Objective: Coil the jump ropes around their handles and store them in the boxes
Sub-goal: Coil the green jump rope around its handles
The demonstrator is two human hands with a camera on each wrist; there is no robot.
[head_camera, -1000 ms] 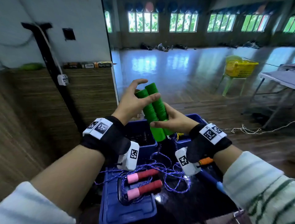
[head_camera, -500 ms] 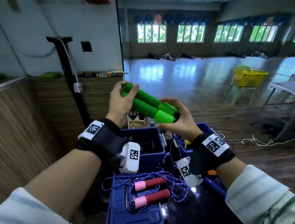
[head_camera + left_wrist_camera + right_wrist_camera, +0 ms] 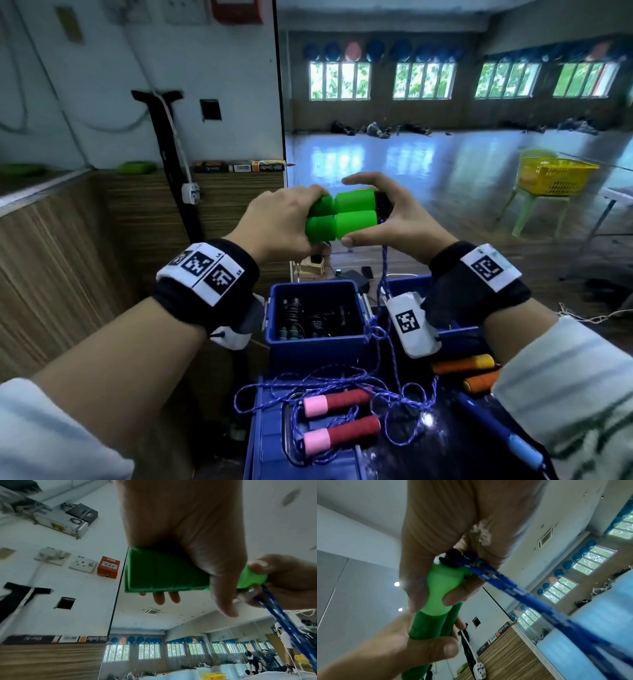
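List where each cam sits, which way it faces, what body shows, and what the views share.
Head: on the head, looking forward and down; both forearms, left hand and right hand gripping the green handles above a blue box.
Left wrist: looks up along the palm toward the ceiling; fingers wrap the handles.
Right wrist: looks up along the palm; both hands, blue rope.
Shared: handles appear in all three.

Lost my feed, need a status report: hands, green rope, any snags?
Left hand and right hand both grip the paired green handles, held level. Blue rope hangs uncoiled, tangled over the red-handled rope below. Blue box open.
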